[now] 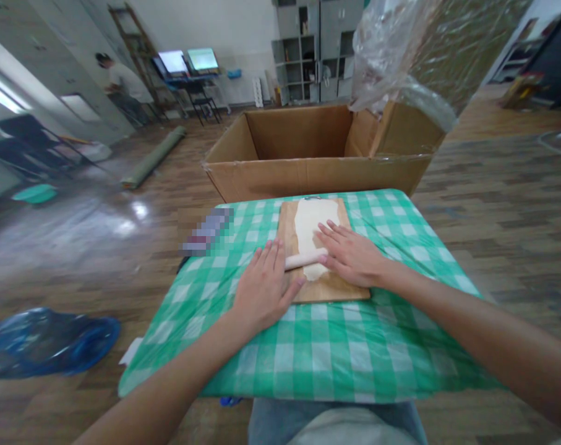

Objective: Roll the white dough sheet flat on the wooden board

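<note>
A sheet of pale dough (313, 224), long and uneven at its edges, lies flat on a wooden board (287, 227). Across its near part rests a light rolling pin (304, 258), whose two ends are hidden under my hands. My left hand (264, 285) lies flat over the pin's left end, fingers stretched forward and thumb out to the side. Over the right end is my right hand (352, 254), palm down with the fingers extended across the dough. Neither hand is wrapped around the pin.
A green checked cloth (308, 352) covers the table. Its left edge holds a blurred, phone-like object (209, 232). Beyond the table stands an open cardboard box (308, 176) with plastic wrap (386, 55). On the floor at left is a blue plastic bag (48, 343). A person (125, 83) sits far back.
</note>
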Demonstrator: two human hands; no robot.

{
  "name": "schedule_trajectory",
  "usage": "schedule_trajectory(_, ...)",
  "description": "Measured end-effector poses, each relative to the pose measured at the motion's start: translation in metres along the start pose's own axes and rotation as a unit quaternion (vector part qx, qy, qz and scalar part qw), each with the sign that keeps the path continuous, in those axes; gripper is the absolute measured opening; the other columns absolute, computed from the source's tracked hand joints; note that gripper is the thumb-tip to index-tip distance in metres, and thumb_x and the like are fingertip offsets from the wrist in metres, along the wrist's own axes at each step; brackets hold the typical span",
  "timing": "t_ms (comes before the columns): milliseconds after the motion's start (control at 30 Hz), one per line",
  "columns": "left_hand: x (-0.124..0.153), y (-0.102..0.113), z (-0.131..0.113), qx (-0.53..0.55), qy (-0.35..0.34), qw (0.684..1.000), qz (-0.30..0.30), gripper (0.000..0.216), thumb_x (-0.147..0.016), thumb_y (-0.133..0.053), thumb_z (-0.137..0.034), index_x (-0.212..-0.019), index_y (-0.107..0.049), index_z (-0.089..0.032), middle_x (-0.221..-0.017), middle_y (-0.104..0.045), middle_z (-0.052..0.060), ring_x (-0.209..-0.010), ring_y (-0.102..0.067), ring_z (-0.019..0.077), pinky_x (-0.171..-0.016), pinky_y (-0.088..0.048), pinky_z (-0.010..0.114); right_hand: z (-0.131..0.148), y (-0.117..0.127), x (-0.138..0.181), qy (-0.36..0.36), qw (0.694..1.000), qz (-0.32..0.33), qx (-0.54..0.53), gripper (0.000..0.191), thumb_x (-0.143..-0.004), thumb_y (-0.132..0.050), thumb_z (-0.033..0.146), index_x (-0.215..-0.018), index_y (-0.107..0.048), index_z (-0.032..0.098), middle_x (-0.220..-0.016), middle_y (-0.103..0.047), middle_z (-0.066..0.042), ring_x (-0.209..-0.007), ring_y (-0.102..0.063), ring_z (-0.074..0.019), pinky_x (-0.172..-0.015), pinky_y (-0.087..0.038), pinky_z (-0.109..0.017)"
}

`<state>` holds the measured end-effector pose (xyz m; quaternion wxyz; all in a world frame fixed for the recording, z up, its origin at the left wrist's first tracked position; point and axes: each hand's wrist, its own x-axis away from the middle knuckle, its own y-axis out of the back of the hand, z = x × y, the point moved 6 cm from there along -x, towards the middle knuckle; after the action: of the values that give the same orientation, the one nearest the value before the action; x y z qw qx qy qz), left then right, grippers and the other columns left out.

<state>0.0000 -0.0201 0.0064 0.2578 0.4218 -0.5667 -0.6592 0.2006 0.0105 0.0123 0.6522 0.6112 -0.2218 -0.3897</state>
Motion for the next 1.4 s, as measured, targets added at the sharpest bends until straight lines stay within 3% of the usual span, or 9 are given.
schedule_trajectory(233,0.041,0.01,-0.022,0.018,-0.036,0.999,-0.006,0.097,-0.1,-0.05,-0.065,-0.169,-0.014,-0.007,-0.173,-0.028,0.022,-0.163,-0.021,0.0385,-0.13,-0.027,0.058,0.044,0.009,0.068,0.014,1.0,-0.02,-0.012,0.094,-0.103,-0.046,0.068,-0.168,-0.025,0.004,-0.174,-0.023,-0.023,-0.162,-0.019,-0.0358,-0.13,-0.026,-0.057)
schedule_trajectory(467,0.054,0.014,-0.026,0.012,-0.053,0.999,-0.002,0.092,-0.101,-0.048,-0.065,-0.167,-0.024,-0.006,-0.17,-0.034,0.023,-0.162,-0.025,0.0396,-0.129,-0.029,0.059,0.055,0.01,0.084,0.012,1.0,-0.022,-0.013,0.096,-0.102,-0.048,0.068,-0.171,-0.016,0.009,-0.174,-0.024,-0.019,-0.162,-0.019,-0.0359,-0.13,-0.027,-0.057)
schedule_trajectory(567,0.036,0.013,-0.021,0.015,-0.045,0.999,0.008,0.085,-0.104,-0.043,-0.064,-0.163,-0.032,-0.004,-0.167,-0.041,0.024,-0.159,-0.032,0.0384,-0.129,-0.029,0.056,0.041,0.011,0.068,0.003,1.0,-0.002,-0.026,0.087,-0.105,-0.041,0.067,-0.168,-0.027,0.008,-0.172,-0.031,-0.019,-0.161,-0.026,-0.0337,-0.13,-0.029,-0.055)
schedule_trajectory(667,-0.003,0.008,-0.009,0.02,-0.025,0.999,0.021,0.076,-0.107,-0.036,-0.06,-0.158,-0.04,-0.004,-0.164,-0.044,0.025,-0.156,-0.039,0.0366,-0.128,-0.031,0.052,0.013,0.008,0.037,-0.022,0.999,0.019,-0.025,0.08,-0.109,-0.03,0.064,-0.164,-0.038,0.006,-0.169,-0.036,-0.02,-0.16,-0.029,-0.0323,-0.13,-0.029,-0.054)
schedule_trajectory(767,-0.042,0.003,0.008,0.012,-0.003,1.0,0.014,0.071,-0.108,-0.034,-0.059,-0.155,-0.045,-0.006,-0.162,-0.047,0.023,-0.152,-0.046,0.0359,-0.125,-0.037,0.049,-0.011,0.003,0.007,-0.033,0.999,0.017,-0.009,0.078,-0.11,-0.024,0.062,-0.162,-0.041,0.007,-0.17,-0.034,-0.019,-0.161,-0.023,-0.0331,-0.13,-0.026,-0.058)
schedule_trajectory(867,-0.057,-0.004,0.02,-0.004,0.009,1.0,0.023,0.064,-0.109,-0.032,-0.058,-0.148,-0.052,-0.012,-0.157,-0.054,0.02,-0.143,-0.055,0.0351,-0.118,-0.045,0.048,-0.018,-0.001,-0.002,-0.027,1.0,0.015,0.004,0.075,-0.111,-0.022,0.058,-0.161,-0.043,0.006,-0.169,-0.036,-0.019,-0.161,-0.024,-0.0324,-0.131,-0.025,-0.057)
schedule_trajectory(967,-0.043,-0.007,0.018,0.0,0.007,0.999,0.033,0.067,-0.108,-0.031,-0.06,-0.151,-0.05,-0.011,-0.157,-0.054,0.02,-0.145,-0.053,0.0364,-0.117,-0.046,0.049,-0.007,0.0,0.012,-0.017,1.0,0.003,-0.001,0.078,-0.11,-0.029,0.06,-0.163,-0.038,0.003,-0.17,-0.033,-0.022,-0.161,-0.026,-0.0341,-0.13,-0.028,-0.056)
schedule_trajectory(1100,-0.009,-0.001,0.003,0.014,-0.011,1.0,0.026,0.089,-0.102,-0.04,-0.069,-0.161,-0.035,-0.002,-0.164,-0.045,0.026,-0.153,-0.041,0.0412,-0.126,-0.033,0.055,0.018,0.004,0.04,0.009,1.0,-0.016,-0.008,0.087,-0.105,-0.042,0.065,-0.166,-0.029,0.003,-0.173,-0.025,-0.023,-0.161,-0.023,-0.0365,-0.129,-0.029,-0.057)
schedule_trajectory(1400,0.032,0.007,-0.015,0.007,-0.029,1.0,0.008,0.108,-0.095,-0.048,-0.078,-0.167,-0.02,-0.002,-0.171,-0.031,0.025,-0.162,-0.022,0.0428,-0.128,-0.028,0.058,0.048,0.004,0.074,0.024,0.999,-0.023,0.014,0.1,-0.101,-0.047,0.071,-0.17,-0.017,0.005,-0.175,-0.02,-0.022,-0.163,-0.017,-0.0365,-0.13,-0.025,-0.057)
